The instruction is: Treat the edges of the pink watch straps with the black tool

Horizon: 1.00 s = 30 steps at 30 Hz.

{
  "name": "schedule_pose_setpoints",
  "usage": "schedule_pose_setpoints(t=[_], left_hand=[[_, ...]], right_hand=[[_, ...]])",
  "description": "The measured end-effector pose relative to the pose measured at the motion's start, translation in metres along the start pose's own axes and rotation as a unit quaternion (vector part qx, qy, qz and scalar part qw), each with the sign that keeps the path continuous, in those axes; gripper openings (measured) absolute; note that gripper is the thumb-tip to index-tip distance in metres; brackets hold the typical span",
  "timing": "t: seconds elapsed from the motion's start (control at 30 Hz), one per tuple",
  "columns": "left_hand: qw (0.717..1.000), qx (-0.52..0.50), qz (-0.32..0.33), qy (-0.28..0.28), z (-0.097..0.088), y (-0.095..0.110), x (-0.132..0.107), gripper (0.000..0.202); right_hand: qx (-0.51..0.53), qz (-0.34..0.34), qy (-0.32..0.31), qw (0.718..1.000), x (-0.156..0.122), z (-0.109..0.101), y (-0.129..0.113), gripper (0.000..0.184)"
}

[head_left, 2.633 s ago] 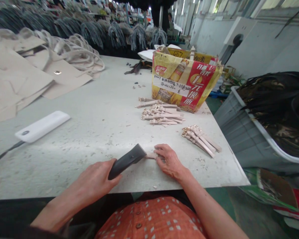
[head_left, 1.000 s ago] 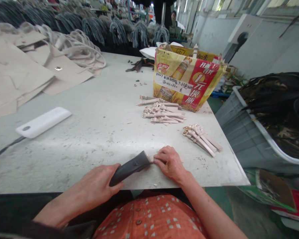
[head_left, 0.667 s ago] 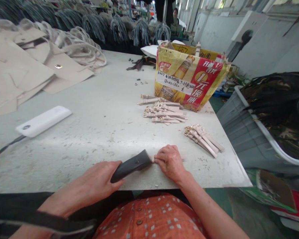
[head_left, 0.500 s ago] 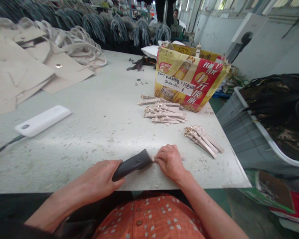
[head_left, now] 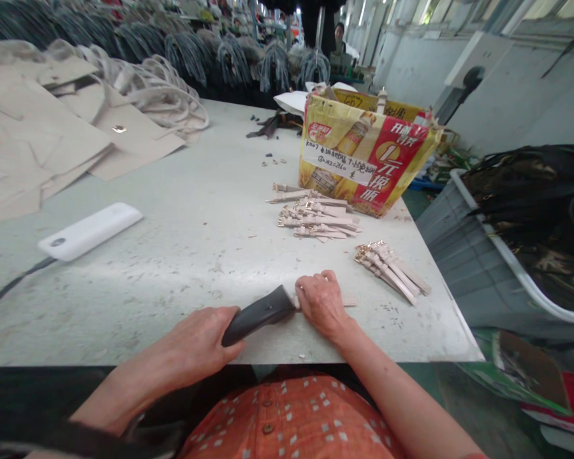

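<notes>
My left hand (head_left: 198,341) is closed round the handle of a dark grey hand tool (head_left: 261,313) lying low over the table's near edge, its wide tip pointing right. The tip meets a small beige strap (head_left: 348,301) that my right hand (head_left: 319,301) presses flat on the table with bent fingers. Only the strap's right end shows past my fingers.
A heap of beige straps with gold buckles (head_left: 316,215) lies ahead, a smaller bundle (head_left: 391,269) to the right. Behind them stands a yellow-red carton (head_left: 363,153). A white power bank (head_left: 90,231) lies left, beige bag panels (head_left: 52,140) far left, a grey bin (head_left: 473,268) off the table's right edge.
My hands and the tool stay in nearly the same place. The tool's tip has crept slightly right against the strap, and my head has shifted a little.
</notes>
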<state>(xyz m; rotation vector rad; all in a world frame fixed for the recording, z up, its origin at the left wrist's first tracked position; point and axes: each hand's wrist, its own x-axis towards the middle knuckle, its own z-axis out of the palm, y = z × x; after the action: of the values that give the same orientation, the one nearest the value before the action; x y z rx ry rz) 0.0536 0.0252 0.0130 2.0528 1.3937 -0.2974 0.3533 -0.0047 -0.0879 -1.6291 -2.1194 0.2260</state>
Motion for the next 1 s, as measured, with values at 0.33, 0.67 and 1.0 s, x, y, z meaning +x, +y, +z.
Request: schedule_pose_setpoints(t=[0.33, 0.67, 1.0], left_hand=[[1.000, 0.018, -0.007, -0.012, -0.003, -0.006, 0.006, 0.026], [1.000, 0.009, 0.015, -0.008, -0.011, -0.005, 0.002, 0.027], [0.999, 0.033, 0.017, -0.007, -0.014, 0.000, 0.002, 0.029]], right_hand=[[0.126, 0.070, 0.088, 0.986, -0.023, -0.012, 0.017, 0.012], [0.143, 0.055, -0.010, 0.988, -0.042, -0.020, 0.014, 0.021], [0.191, 0.046, -0.034, 0.980, -0.033, -0.014, 0.010, 0.027]])
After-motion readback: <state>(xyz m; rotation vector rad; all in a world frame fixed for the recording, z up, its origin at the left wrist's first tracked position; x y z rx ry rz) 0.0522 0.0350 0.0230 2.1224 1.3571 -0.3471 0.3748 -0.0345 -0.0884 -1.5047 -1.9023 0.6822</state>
